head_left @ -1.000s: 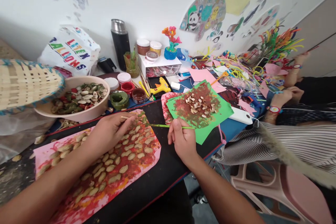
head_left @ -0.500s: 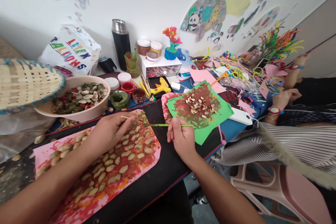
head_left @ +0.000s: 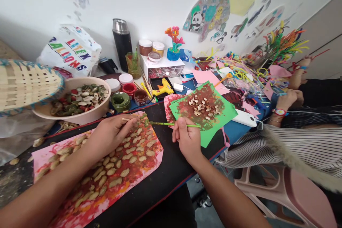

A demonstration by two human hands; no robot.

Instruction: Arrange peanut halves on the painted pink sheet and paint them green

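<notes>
My left hand [head_left: 113, 130] is closed in a pinch around a thin wooden stick [head_left: 126, 119], over the far edge of a paint-smeared pink sheet [head_left: 159, 155]. A small green-painted piece [head_left: 145, 121] shows by the stick's far end; whether the two are joined, I cannot tell. My right hand [head_left: 187, 137] grips a slim green paintbrush [head_left: 165, 124], its tip pointing left close to that piece. Several peanut shells [head_left: 125, 172] lie spread on the pink sheet beneath my left hand and forearm.
Open jars of green paint [head_left: 120, 102], red paint [head_left: 129, 89] and brown paint [head_left: 140, 97] stand behind the sheet. A bowl [head_left: 80, 118] of painted shells is at left. A green sheet [head_left: 205, 139] bears more shells. A yellow glue gun [head_left: 163, 87] lies behind; another person's hand [head_left: 287, 101] is at right.
The paintbrush and my right hand have shifted slightly right, so the brush tip sits a little farther from my left hand. My left hand keeps its pinch on the stick.
</notes>
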